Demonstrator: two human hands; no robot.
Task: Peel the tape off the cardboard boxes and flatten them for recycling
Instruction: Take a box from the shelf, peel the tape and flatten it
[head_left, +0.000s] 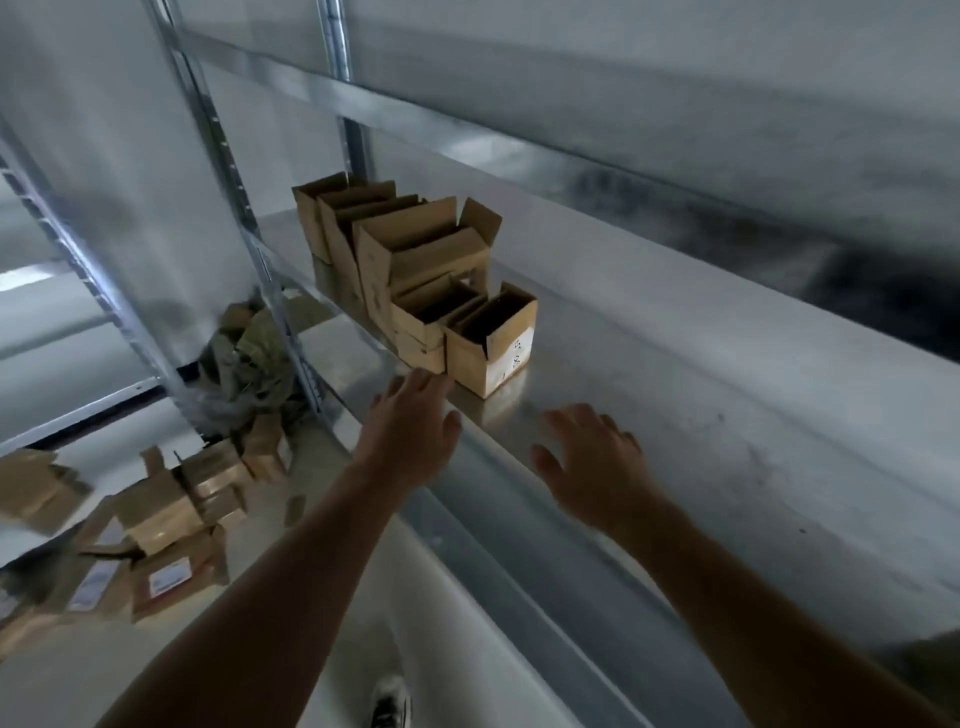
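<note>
Shelf: grey galvanised metal shelf (675, 395) carries the work;
Boxes: small brown open-topped cardboard boxes (415, 260) lined up at its left end; white-labelled box (491, 345) foremost, likely next;
Left hand: left hand (410, 431) stretched just short of them, fingers straight, empty;
Right hand: right hand (592, 467) hovers over the shelf, fingers spread, empty;
Floor: flattened brown cardboard pile (171, 509), seemingly finished.

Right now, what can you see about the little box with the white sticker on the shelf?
The box is small brown cardboard, open on top and dark inside, with a white sticker on one side. It stands upright on the metal shelf, at the near end of a row, against the next box. The left hand hovers near.
</note>
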